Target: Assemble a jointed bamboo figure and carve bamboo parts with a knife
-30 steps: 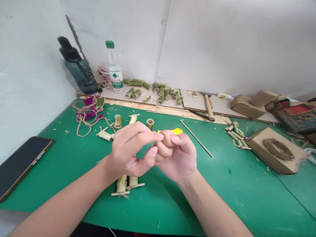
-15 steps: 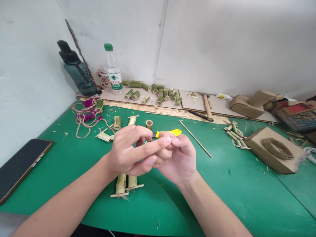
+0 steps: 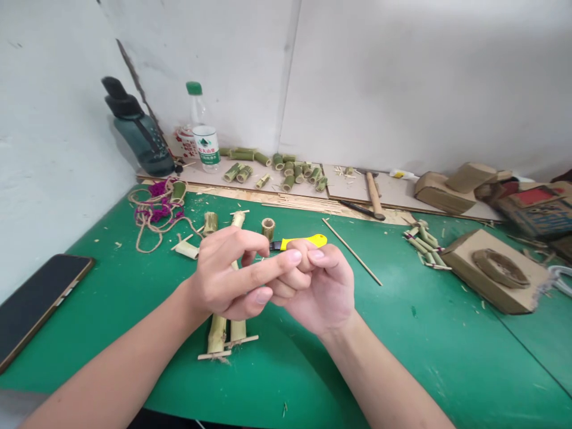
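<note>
My left hand (image 3: 236, 271) is in front of me over the table, index finger stretched out and the other fingers loosely bent apart; nothing shows in it. Its index fingertip touches the curled fingers of my right hand (image 3: 319, 286). That hand is closed, thumb pressed to the bent index finger, and whatever it may hold is hidden. Just behind the hands lies a knife with a yellow handle (image 3: 313, 241), partly covered. Below my left hand are bamboo tubes (image 3: 217, 335) with thin sticks across their ends and frayed twine; their upper part is hidden.
A thin stick (image 3: 353, 251) lies to the right, with a bundle of small bamboo pieces (image 3: 424, 244) beyond it. Cut bamboo sections (image 3: 288, 173), a hammer (image 3: 374, 195) and a water bottle (image 3: 206, 140) are at the back. Twine (image 3: 152, 223) and a phone (image 3: 44, 304) lie left.
My left hand has shifted slightly left, and its thumb tip sits a little further from my right hand. The view has moved slightly. The things on the table stay put.
</note>
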